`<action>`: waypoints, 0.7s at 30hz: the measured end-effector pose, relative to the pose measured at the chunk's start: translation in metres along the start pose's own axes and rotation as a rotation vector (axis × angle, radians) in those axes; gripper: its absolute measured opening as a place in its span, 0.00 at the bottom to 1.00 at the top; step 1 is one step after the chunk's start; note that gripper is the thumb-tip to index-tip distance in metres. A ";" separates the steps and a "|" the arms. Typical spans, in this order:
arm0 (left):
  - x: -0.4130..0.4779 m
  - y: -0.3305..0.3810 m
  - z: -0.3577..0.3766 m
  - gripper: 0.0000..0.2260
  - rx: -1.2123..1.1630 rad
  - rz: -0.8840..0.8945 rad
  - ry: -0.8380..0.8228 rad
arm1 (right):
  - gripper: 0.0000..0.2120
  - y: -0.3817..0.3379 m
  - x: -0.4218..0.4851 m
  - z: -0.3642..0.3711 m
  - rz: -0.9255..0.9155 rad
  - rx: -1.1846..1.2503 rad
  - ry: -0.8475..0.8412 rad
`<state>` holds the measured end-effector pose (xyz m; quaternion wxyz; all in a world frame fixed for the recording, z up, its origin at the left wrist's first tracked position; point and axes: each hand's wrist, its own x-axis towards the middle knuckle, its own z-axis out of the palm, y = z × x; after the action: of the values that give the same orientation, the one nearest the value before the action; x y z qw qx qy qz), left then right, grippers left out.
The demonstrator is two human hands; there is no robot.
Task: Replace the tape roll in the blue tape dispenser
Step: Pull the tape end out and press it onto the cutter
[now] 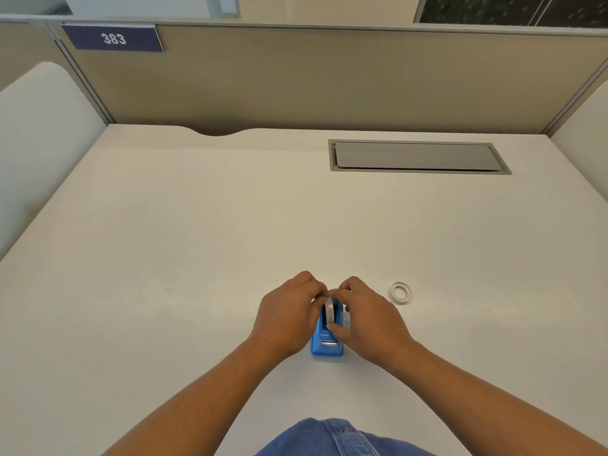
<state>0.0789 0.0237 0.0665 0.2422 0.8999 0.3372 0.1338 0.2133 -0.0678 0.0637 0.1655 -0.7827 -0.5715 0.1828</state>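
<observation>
The blue tape dispenser (326, 344) stands on the white desk near its front edge, its cutter end toward me. A tape roll (329, 310) sits upright in the dispenser's slot. My left hand (285, 315) wraps the dispenser's left side, its fingertips pinching the top of the roll. From the right, my right hand (365, 319) also grips the roll, with the thumb pressed on its near edge. A second, thin white tape ring (401, 292) lies flat on the desk, to the right of my right hand and apart from it.
The white desk (197, 258) is bounded by beige partition walls behind and at both sides. A grey cable hatch (418, 157) is set into the desk at the back right. A blue sign reading 383 (113, 38) hangs on the back partition.
</observation>
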 end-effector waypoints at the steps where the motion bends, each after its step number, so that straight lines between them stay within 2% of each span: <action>1: 0.001 0.001 -0.001 0.07 -0.008 -0.016 -0.002 | 0.19 0.000 0.000 0.000 0.001 -0.001 -0.001; 6: 0.004 0.001 -0.003 0.05 -0.061 -0.085 0.006 | 0.20 -0.003 0.000 -0.001 0.014 0.002 0.002; 17: 0.001 0.010 -0.012 0.04 -0.085 -0.070 -0.024 | 0.23 -0.005 -0.005 -0.011 0.062 0.060 -0.027; 21: -0.002 0.013 -0.014 0.05 -0.076 -0.055 -0.029 | 0.12 -0.005 -0.009 -0.019 0.037 0.100 0.059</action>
<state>0.0782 0.0187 0.0852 0.2844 0.8824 0.3528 0.1267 0.2154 -0.0762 0.0842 0.2179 -0.7890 -0.5417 0.1910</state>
